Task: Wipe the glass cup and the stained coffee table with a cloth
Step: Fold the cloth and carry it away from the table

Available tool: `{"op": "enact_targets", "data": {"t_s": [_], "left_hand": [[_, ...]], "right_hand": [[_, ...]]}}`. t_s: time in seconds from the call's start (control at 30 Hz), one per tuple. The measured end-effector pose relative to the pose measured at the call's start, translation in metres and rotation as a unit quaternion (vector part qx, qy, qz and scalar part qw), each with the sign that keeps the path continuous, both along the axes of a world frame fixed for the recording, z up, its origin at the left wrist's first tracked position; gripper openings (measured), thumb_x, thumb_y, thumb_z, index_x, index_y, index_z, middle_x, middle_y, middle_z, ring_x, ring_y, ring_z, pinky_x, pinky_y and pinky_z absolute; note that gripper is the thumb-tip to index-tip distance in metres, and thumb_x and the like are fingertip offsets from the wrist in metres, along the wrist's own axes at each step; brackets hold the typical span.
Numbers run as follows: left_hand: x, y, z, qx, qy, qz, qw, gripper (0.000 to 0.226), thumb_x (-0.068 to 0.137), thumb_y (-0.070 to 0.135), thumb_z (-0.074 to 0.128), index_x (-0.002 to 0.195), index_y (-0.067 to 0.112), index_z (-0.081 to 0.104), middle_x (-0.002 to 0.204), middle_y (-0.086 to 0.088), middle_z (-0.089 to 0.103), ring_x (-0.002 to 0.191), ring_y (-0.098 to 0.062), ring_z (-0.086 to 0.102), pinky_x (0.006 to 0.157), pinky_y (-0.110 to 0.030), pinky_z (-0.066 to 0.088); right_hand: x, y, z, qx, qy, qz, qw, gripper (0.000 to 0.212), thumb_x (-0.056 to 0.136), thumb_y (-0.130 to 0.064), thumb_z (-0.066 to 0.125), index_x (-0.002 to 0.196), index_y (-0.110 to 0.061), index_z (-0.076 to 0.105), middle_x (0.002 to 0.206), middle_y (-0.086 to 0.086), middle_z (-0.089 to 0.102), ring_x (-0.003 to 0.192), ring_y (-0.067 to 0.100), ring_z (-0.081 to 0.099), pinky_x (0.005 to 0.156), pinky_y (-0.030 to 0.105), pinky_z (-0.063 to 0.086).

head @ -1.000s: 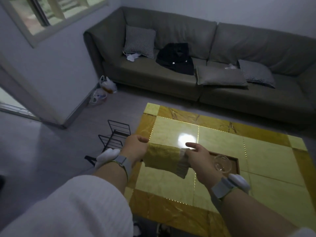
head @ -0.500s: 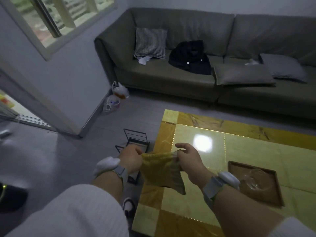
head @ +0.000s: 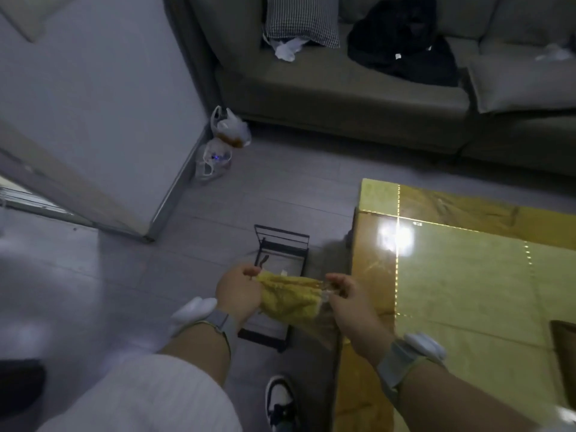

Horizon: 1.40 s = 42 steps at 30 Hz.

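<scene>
Gripping a yellow cloth (head: 291,299) between left hand (head: 238,291), right hand (head: 346,299), both closed

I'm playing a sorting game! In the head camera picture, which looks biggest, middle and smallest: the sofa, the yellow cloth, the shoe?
Largest to smallest, as they look:
1. The sofa, though far away.
2. The yellow cloth, held between the left hand and right hand.
3. The shoe, though partly cut off, so it and the cloth are close.

Two hands, the left hand (head: 238,293) and the right hand (head: 349,299), share one yellow cloth (head: 291,299) beside the desk (head: 467,275). Near the desk: one black rack (head: 282,244), two plastic bags (head: 229,126) (head: 213,160), one shoe (head: 280,400).
</scene>
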<state>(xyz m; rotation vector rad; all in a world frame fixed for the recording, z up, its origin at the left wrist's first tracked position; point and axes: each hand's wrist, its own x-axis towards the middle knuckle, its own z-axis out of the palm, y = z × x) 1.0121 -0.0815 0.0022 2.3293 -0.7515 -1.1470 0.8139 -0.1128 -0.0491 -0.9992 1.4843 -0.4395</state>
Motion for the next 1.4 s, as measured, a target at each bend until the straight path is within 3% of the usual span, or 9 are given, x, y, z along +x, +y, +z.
{"op": "enact_targets", "data": {"t_s": [0.13, 0.27, 0.67, 0.77, 0.93, 1.1, 1.2, 1.3, 1.4], "left_hand": [[0.041, -0.027, -0.066, 0.003, 0.014, 0.041, 0.999, 0.022, 0.092, 0.002, 0.053, 0.108, 0.011, 0.064, 0.106, -0.010, 0.063, 0.088, -0.023, 0.058, 0.071, -0.020, 0.047], [0.065, -0.042, -0.106, 0.004, -0.002, -0.003, 1.000, 0.030, 0.091, 0.001, 0.052, 0.119, 0.007, 0.062, 0.115, -0.015, 0.064, 0.102, -0.029, 0.060, 0.090, -0.033, 0.050], [0.114, -0.081, -0.240, 0.024, -0.037, -0.100, 0.994, 0.031, 0.087, 0.000, 0.052, 0.108, 0.013, 0.071, 0.107, -0.010, 0.069, 0.103, -0.029, 0.064, 0.083, -0.029, 0.049], [0.111, -0.084, -0.281, 0.059, -0.004, -0.074, 0.996, 0.028, 0.088, 0.004, 0.057, 0.112, 0.013, 0.070, 0.112, -0.013, 0.069, 0.103, -0.032, 0.064, 0.092, -0.037, 0.053], [0.111, -0.084, -0.299, 0.085, 0.010, -0.074, 0.994, 0.043, 0.087, 0.002, 0.051, 0.129, 0.010, 0.059, 0.126, -0.017, 0.061, 0.110, -0.040, 0.061, 0.093, -0.047, 0.054], [0.109, -0.082, -0.310, 0.115, 0.039, -0.074, 0.990, 0.059, 0.087, 0.002, 0.050, 0.145, 0.011, 0.042, 0.132, -0.019, 0.056, 0.117, -0.045, 0.056, 0.096, -0.050, 0.049], [0.108, -0.081, -0.316, 0.119, 0.031, -0.086, 0.989, 0.065, 0.089, 0.004, 0.053, 0.150, 0.009, 0.033, 0.134, -0.019, 0.054, 0.118, -0.043, 0.056, 0.098, -0.048, 0.048], [0.106, -0.077, -0.321, 0.140, -0.055, -0.194, 0.970, 0.055, 0.091, 0.012, 0.054, 0.144, 0.006, 0.040, 0.139, -0.019, 0.048, 0.122, -0.040, 0.050, 0.103, -0.046, 0.044], [0.105, -0.074, -0.323, 0.203, -0.162, -0.336, 0.905, 0.072, 0.092, 0.025, 0.054, 0.154, 0.016, 0.017, 0.157, -0.011, 0.020, 0.137, -0.038, 0.031, 0.111, -0.040, 0.032]], "right_hand": [[0.040, -0.018, -0.069, 0.007, 0.001, -0.013, 1.000, 0.045, 0.088, 0.007, 0.044, 0.102, -0.031, 0.064, 0.098, -0.002, 0.068, 0.073, 0.006, 0.067, 0.053, 0.015, 0.051], [0.066, -0.033, -0.112, 0.009, 0.004, -0.040, 0.999, 0.047, 0.085, 0.011, 0.042, 0.104, -0.026, 0.063, 0.097, 0.001, 0.067, 0.079, 0.010, 0.064, 0.051, 0.010, 0.048], [0.120, -0.065, -0.267, 0.012, 0.031, -0.035, 0.999, 0.041, 0.084, 0.007, 0.051, 0.089, -0.033, 0.060, 0.092, -0.003, 0.066, 0.080, 0.016, 0.062, 0.057, 0.016, 0.050], [0.120, -0.062, -0.302, 0.039, 0.028, -0.045, 0.998, 0.036, 0.084, 0.005, 0.058, 0.096, -0.029, 0.058, 0.096, 0.003, 0.065, 0.083, 0.017, 0.062, 0.067, 0.025, 0.051], [0.124, -0.067, -0.311, 0.073, -0.012, -0.069, 0.995, 0.047, 0.083, 0.008, 0.065, 0.125, -0.011, 0.055, 0.092, -0.003, 0.062, 0.076, 0.005, 0.059, 0.051, 0.008, 0.048], [0.128, -0.070, -0.317, 0.095, -0.015, -0.056, 0.994, 0.056, 0.087, 0.003, 0.065, 0.140, -0.007, 0.049, 0.123, 0.009, 0.062, 0.104, 0.022, 0.061, 0.090, 0.032, 0.053], [0.130, -0.073, -0.318, 0.090, 0.019, -0.007, 0.996, 0.057, 0.088, 0.000, 0.060, 0.143, -0.009, 0.047, 0.124, 0.009, 0.061, 0.100, 0.022, 0.059, 0.079, 0.028, 0.052], [0.129, -0.072, -0.319, 0.100, 0.051, 0.041, 0.993, 0.057, 0.088, -0.002, 0.053, 0.144, -0.012, 0.048, 0.127, 0.015, 0.063, 0.086, 0.022, 0.057, 0.064, 0.022, 0.041], [0.127, -0.073, -0.319, 0.098, 0.073, 0.088, 0.989, 0.059, 0.086, -0.005, 0.051, 0.144, -0.018, 0.048, 0.128, 0.019, 0.063, 0.088, 0.022, 0.055, 0.066, 0.028, 0.043]]}}
